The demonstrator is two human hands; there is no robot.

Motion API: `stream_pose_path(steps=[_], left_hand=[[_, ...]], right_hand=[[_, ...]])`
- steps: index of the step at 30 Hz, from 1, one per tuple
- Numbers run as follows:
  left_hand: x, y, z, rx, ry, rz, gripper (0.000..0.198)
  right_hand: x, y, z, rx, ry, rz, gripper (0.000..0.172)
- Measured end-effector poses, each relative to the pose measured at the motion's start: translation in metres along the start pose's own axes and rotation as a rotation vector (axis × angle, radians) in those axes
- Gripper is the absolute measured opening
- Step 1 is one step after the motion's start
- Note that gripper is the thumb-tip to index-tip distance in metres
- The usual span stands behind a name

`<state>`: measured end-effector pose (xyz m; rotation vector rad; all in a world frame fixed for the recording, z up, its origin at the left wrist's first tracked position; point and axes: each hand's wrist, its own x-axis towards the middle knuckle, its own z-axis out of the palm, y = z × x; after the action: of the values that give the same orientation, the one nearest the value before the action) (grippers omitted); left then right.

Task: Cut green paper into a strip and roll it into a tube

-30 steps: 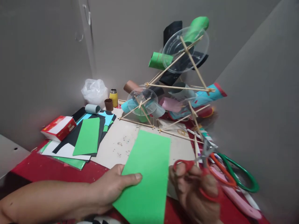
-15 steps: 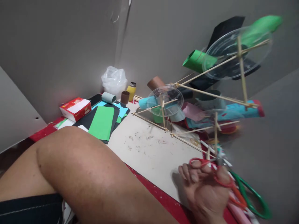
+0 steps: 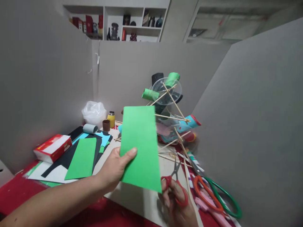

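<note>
A rectangular sheet of green paper [image 3: 140, 138] is held up in front of me by my left hand [image 3: 115, 168], whose thumb presses on its near face; the other fingers are hidden behind it. Low on the right, my right hand [image 3: 176, 201] has its fingers through the red handles of small scissors [image 3: 175, 171]. The blades are parted and point away from me, just right of the sheet's lower corner. Behind the sheet stands a model of wooden sticks, clear plastic discs [image 3: 156, 91] and coloured paper tubes [image 3: 150, 94], partly covered by the sheet.
Another green sheet [image 3: 82, 159] lies on black paper at the left, beside a red tissue box [image 3: 52, 148]. Behind are a grey tube [image 3: 90, 128], a brown cup [image 3: 106, 125], a yellow bottle [image 3: 111, 118] and a white plastic bag [image 3: 94, 113]. Larger scissors with orange handles [image 3: 208, 194] lie right.
My left hand has come into view with a green sheet. The red scissors in my right hand now show parted blades. The view has swung up and right, and my knee is out of sight.
</note>
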<state>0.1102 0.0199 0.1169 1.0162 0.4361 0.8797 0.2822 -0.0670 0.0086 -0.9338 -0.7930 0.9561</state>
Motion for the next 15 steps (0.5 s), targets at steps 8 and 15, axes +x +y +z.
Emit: stream_pose_path(steps=[8,15], left_hand=[[0.011,-0.038,-0.043,-0.034,0.398,-0.069,0.025],[0.012,-0.047,-0.038,-0.057,0.452,-0.066,0.028]], right_hand=[[-0.022,0.010,-0.002,-0.098,-0.472,0.225,0.056],[-0.023,0.006,0.012,0.005,-0.606,0.303,0.060]])
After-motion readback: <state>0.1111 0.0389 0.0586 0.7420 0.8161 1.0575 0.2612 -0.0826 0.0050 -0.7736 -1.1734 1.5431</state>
